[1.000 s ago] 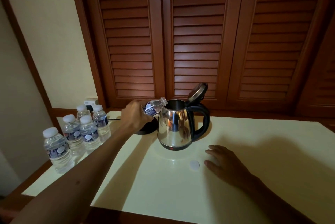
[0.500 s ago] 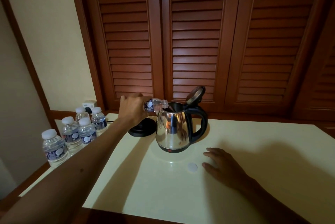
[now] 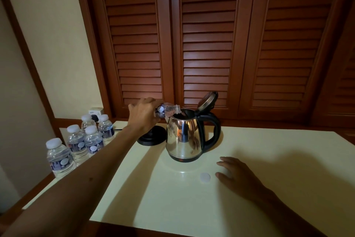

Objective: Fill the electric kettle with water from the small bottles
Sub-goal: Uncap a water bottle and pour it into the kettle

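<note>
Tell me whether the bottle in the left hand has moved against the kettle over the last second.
Yes. The bottle in the left hand has risen from beside the kettle spout, and its mouth is now over the open rim.

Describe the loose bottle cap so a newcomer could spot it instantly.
Start at the steel kettle standing with its lid open in the middle of the pale table. Come toward the camera along the table to the flat right hand; the bottle cap lies just left of its fingertips. It is the only small white disc lying loose on the tabletop, while the other caps sit on bottles at the left edge.
</note>
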Action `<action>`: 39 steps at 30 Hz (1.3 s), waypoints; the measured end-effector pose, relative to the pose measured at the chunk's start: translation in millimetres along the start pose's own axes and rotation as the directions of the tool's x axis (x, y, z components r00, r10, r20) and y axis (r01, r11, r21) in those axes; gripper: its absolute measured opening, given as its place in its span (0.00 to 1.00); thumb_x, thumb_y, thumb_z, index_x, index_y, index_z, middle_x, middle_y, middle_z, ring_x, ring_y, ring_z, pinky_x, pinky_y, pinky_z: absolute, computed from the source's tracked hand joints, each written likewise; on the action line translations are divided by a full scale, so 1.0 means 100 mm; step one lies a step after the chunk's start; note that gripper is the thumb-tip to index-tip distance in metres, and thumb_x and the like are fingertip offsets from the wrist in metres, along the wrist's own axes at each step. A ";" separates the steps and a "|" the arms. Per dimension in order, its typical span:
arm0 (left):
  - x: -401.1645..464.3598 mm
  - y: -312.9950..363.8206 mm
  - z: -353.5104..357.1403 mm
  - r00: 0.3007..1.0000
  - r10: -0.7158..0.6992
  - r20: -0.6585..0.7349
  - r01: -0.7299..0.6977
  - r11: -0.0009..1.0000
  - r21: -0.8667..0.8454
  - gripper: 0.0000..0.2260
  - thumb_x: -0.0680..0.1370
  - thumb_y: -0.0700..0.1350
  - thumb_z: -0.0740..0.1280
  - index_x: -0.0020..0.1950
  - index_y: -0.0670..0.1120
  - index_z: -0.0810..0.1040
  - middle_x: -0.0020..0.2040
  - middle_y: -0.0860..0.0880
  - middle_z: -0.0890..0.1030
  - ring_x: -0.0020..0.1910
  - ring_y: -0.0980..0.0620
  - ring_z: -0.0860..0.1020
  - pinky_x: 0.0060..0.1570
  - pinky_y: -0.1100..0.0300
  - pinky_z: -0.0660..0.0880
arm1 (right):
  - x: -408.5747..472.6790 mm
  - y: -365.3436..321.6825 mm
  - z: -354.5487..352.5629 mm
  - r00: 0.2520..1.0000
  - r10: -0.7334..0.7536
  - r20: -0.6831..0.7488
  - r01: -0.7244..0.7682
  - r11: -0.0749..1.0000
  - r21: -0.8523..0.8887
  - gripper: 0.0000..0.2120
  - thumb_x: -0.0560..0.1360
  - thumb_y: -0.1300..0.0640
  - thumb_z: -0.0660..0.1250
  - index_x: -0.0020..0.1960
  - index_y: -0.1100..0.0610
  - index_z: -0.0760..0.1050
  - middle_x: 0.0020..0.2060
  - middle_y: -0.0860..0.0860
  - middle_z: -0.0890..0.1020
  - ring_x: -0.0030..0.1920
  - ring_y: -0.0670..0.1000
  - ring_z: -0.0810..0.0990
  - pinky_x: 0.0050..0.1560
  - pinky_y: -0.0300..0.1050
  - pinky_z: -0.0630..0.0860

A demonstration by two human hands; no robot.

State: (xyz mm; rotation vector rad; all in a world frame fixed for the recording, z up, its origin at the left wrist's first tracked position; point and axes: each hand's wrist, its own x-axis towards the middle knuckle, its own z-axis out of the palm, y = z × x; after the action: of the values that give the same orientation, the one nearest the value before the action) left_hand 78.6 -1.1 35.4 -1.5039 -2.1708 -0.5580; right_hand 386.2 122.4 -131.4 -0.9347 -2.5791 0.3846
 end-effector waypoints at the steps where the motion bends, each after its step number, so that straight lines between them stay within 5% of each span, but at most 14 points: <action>1: 0.00 0.01 0.01 1.000 -0.010 -0.001 0.010 1.000 -0.023 0.26 0.73 0.51 0.75 0.70 0.51 0.72 0.63 0.47 0.79 0.64 0.44 0.73 0.61 0.39 0.68 | 0.00 0.00 0.00 1.000 0.004 0.002 -0.004 1.000 0.005 0.23 0.76 0.39 0.59 0.68 0.46 0.69 0.71 0.42 0.67 0.71 0.44 0.61 0.72 0.42 0.55; 7: 0.03 -0.02 0.03 1.000 -0.006 -0.029 0.003 0.997 -0.078 0.22 0.72 0.53 0.76 0.62 0.49 0.75 0.57 0.48 0.81 0.60 0.45 0.76 0.59 0.42 0.68 | 0.00 -0.01 -0.01 1.000 0.012 0.008 -0.012 1.000 0.014 0.23 0.76 0.39 0.59 0.68 0.45 0.69 0.71 0.42 0.66 0.71 0.44 0.62 0.72 0.42 0.56; 14: 0.04 -0.07 -0.04 0.998 0.055 -0.037 -0.055 0.998 -0.013 0.25 0.71 0.49 0.76 0.67 0.49 0.75 0.64 0.45 0.78 0.65 0.43 0.72 0.64 0.40 0.65 | 0.00 -0.03 -0.03 1.000 0.000 -0.013 0.001 1.000 0.020 0.28 0.71 0.35 0.55 0.67 0.46 0.70 0.70 0.43 0.68 0.71 0.44 0.63 0.72 0.43 0.58; 24: 0.08 -0.08 -0.03 0.990 0.106 -0.094 -0.105 0.994 0.022 0.23 0.71 0.49 0.77 0.65 0.50 0.78 0.58 0.44 0.80 0.59 0.42 0.75 0.61 0.41 0.67 | -0.01 -0.02 -0.03 1.000 -0.007 -0.017 0.007 1.000 0.027 0.25 0.74 0.37 0.59 0.67 0.46 0.70 0.70 0.43 0.67 0.71 0.44 0.62 0.71 0.41 0.57; 33: 0.13 -0.03 -0.04 0.981 0.165 -0.099 -0.155 0.982 0.105 0.23 0.71 0.49 0.76 0.66 0.51 0.77 0.64 0.44 0.78 0.71 0.43 0.67 0.69 0.42 0.60 | 0.00 -0.01 -0.01 1.000 -0.010 -0.027 0.010 1.000 0.025 0.25 0.74 0.37 0.59 0.67 0.46 0.71 0.70 0.43 0.68 0.70 0.44 0.63 0.71 0.41 0.57; 39: 0.12 -0.02 -0.05 0.978 0.170 -0.124 -0.153 0.979 0.132 0.22 0.72 0.49 0.75 0.65 0.52 0.78 0.63 0.46 0.78 0.69 0.44 0.69 0.66 0.42 0.62 | -0.01 0.00 0.01 1.000 0.000 -0.029 0.001 1.000 0.030 0.23 0.74 0.37 0.60 0.67 0.44 0.70 0.70 0.41 0.67 0.71 0.43 0.62 0.71 0.40 0.57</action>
State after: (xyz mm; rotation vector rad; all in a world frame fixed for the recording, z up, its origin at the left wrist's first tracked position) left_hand 73.3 4.7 46.3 -1.5146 -1.9237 -0.4503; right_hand 386.7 121.8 -132.8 -0.9220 -2.5400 0.4055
